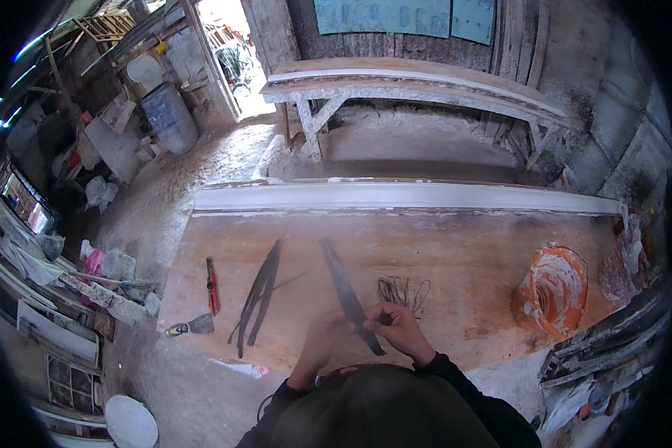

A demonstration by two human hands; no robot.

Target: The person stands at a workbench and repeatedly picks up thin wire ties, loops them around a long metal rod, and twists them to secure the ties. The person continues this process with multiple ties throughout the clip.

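Dark clothing (381,411) sits below the right hand (397,328), which pinches a black strip (349,295) slanting over the tabletop (463,257), the left hand (327,334) closed at its edge; small, even finger movements should prevent kinks, with the thin dark loops (398,292) just beyond kept clear.

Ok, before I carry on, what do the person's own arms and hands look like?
The left hand and right hand are bare, with no gloves visible. The left sleeve and right sleeve are long, dark and look plain, ending near the wrists. I see no markings on them; anything as small as a ring is too fine to tell.
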